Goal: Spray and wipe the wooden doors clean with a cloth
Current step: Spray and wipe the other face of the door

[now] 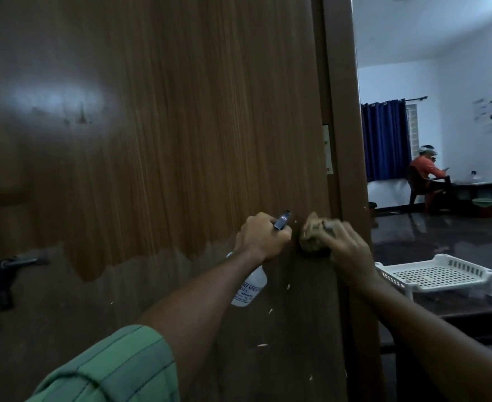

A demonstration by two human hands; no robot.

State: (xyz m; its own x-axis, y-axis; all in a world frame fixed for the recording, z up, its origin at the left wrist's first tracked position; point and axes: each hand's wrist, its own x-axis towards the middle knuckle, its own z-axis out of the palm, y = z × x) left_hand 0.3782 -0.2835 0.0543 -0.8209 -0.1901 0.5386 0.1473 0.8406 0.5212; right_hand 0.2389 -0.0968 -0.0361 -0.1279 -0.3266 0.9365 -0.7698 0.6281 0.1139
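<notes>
Two hands work at the door's latch edge in the head view. My left hand (263, 237) grasps the neck of the spray bottle (249, 285), fingers curled round the trigger head. My right hand (344, 245) clutches the bunched cloth (314, 237) and presses it against the wooden door (151, 140), just beside the bottle's nozzle.

Progress, as I judge it: the lower part of the door looks duller, with a wavy boundary running across the panel below the level of my hands, which may be where wet meets dry, though I cannot tell which side is wet. Pale flecks dot the lower panel. The broad upper area shows no clear sign of wiping, so most of the door seems left to do.

The bottle's long axis runs diagonally: its white body hangs down and slightly left, below my wrist, while the dark nozzle points up and right, toward the door surface near the cloth.
</notes>
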